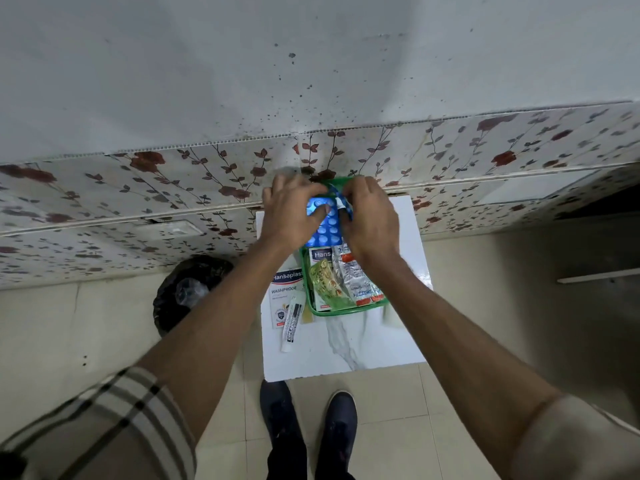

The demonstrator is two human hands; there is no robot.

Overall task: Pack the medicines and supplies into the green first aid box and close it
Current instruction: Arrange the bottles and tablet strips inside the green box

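The green first aid box (346, 310) stands open on a small white marble-top table (349, 344). Inside lie a Hansaplast packet (320, 254), a yellow-green foil strip (325, 282) and silver-and-orange sachets (360, 282). Over the far part of the box both hands hold a blue blister strip of tablets (325, 226). My left hand (292, 209) grips its left side, thumb on the blisters. My right hand (370, 216) pinches its right edge. Left of the box lie a Hansaplast Washproof packet (285, 292) and a white Cipladine tube (291, 327).
The table stands against a wall with floral tiles (173, 188). A black bin bag (190, 292) sits on the floor to the left. My dark shoes (308, 424) are just below the table's near edge. A white ledge (595, 279) projects at the right.
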